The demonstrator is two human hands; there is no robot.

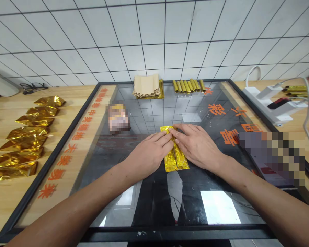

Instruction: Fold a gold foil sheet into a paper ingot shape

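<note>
A yellow-gold foil wrapper (pixel 175 163) lies flat on the glass tabletop in front of me, its two long sides folded in to meet along a dark middle seam. My left hand (pixel 154 151) comes over it from the left, fingers held together and pressing on its upper part. From the right, my right hand (pixel 198 145) lays its fingertips on the same upper part, thumb along the right side. Both hands are closed down on the foil, and the fingers cover much of its upper half. Its bottom end shows uncovered.
A stack of brown paper (pixel 146 85) lies on gold foil at the back, beside several rolled gold tubes (pixel 187 86). Gold foil packets (pixel 28 137) line the left. A blurred block (pixel 117 118) is nearer. A power strip (pixel 265 103) with cables and a blurred item (pixel 270 157) are right.
</note>
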